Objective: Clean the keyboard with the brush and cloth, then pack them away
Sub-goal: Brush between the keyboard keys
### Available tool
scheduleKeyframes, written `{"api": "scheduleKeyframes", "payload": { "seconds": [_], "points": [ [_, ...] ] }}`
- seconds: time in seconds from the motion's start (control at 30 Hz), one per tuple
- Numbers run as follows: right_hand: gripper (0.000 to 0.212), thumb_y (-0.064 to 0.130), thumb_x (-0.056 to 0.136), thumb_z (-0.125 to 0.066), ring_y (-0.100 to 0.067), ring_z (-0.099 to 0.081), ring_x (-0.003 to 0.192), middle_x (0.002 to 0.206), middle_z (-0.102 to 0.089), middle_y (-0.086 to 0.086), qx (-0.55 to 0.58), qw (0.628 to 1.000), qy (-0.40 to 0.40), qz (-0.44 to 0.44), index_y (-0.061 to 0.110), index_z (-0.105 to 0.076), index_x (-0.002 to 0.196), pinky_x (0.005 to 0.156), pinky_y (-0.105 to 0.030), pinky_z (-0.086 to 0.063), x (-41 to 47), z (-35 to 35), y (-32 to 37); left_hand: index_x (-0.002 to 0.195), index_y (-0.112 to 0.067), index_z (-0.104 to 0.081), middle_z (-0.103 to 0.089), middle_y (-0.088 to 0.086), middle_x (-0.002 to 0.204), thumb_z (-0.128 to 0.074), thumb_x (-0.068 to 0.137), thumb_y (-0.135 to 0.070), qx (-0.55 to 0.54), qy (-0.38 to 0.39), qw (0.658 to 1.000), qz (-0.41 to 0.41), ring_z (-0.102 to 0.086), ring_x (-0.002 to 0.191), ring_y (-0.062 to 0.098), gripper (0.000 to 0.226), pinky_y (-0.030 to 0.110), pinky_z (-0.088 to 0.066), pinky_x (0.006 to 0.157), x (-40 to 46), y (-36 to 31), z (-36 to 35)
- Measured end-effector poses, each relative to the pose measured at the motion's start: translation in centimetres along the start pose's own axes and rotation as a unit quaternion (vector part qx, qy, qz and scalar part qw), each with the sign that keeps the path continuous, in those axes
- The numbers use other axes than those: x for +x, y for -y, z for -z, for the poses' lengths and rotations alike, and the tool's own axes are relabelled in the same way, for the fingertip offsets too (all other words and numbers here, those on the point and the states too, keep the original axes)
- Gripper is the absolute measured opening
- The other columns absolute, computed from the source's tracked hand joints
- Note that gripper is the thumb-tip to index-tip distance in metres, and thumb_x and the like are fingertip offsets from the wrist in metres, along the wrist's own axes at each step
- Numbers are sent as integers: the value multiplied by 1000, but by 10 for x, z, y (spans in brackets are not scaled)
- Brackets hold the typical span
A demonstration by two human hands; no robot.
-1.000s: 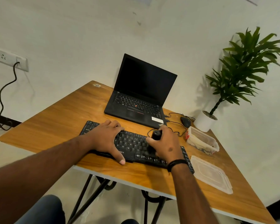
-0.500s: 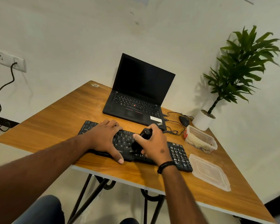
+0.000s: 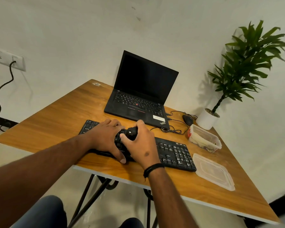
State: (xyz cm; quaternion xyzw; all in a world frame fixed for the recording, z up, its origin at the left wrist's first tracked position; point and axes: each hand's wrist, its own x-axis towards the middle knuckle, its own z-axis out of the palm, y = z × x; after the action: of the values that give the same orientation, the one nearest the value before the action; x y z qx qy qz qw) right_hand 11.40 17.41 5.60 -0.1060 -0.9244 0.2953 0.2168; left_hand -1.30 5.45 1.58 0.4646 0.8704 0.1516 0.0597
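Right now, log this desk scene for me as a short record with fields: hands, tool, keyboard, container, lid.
left hand: left hand lies flat on the black desktop keyboard, left part
right hand: right hand grips the black round-handled brush over the keys
container: clear plastic tub, open, pale cloth inside, right of keyboard
lid: clear plastic lid flat on the wooden table
laptop: black laptop open, screen dark

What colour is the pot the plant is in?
White. The pot shows best in the head view, at the table's far right corner.
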Motion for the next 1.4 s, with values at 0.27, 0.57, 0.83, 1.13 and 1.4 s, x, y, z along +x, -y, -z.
{"api": "scheduleKeyframes", "payload": {
  "seconds": [0.27, 0.57, 0.83, 1.13, 1.4],
  "points": [
    [31, 20, 79, -75, -6, -56, 68, 81, -57, 6, -45, 996, -36, -73, 17, -51, 97, 50, -12, -40, 17, 52, -56, 157, -24, -19, -24, -8, 149, -64, 39, -97, 5, 18, 1000, 22, -23, 134, 15, 146, 39, -26, 119, 0, 3, -3],
    [27, 11, 81, -73, -24, -67, 82, 99, -57, -4, 59, 987, 143, -49, 12, -52, 99, 50, -29, -56, 28, 79, -73, 157, -24, -21, -26, -8, 148, -60, 37, -100, 8, 12, 1000, 20, -24, 133, 15, 148, 40, -27, 118, 1, 5, -5],
    [36, 9, 79, -73, -3, -58, 77, 91, -60, 7, 25, 999, -7, -19, 20, -51, 106, 60, -8, -48, 31, 49, -65, 157, -23, -22, -26, -7, 147, -59, 38, -99, 9, 7, 1000, 18, -24, 133, 15, 146, 37, -26, 118, -1, 3, -4],
    [34, 10, 81, -73, -9, -59, 83, 93, -57, 11, -13, 999, 45, -14, 20, -50, 104, 70, -22, -54, 32, 61, -67, 157, -22, -22, -27, -7, 148, -59, 36, -100, 13, 10, 1000, 17, -25, 133, 15, 148, 36, -27, 117, 0, 4, -3],
    [24, 8, 85, -67, 0, -50, 75, 86, -48, 19, 15, 999, -12, -28, 20, -53, 101, 61, -13, -43, 43, 35, -58, 157, -23, -23, -27, -6, 148, -68, 43, -94, 12, 5, 1000, 17, -25, 133, 16, 142, 37, -27, 117, -1, 3, -2]
  ]
}}
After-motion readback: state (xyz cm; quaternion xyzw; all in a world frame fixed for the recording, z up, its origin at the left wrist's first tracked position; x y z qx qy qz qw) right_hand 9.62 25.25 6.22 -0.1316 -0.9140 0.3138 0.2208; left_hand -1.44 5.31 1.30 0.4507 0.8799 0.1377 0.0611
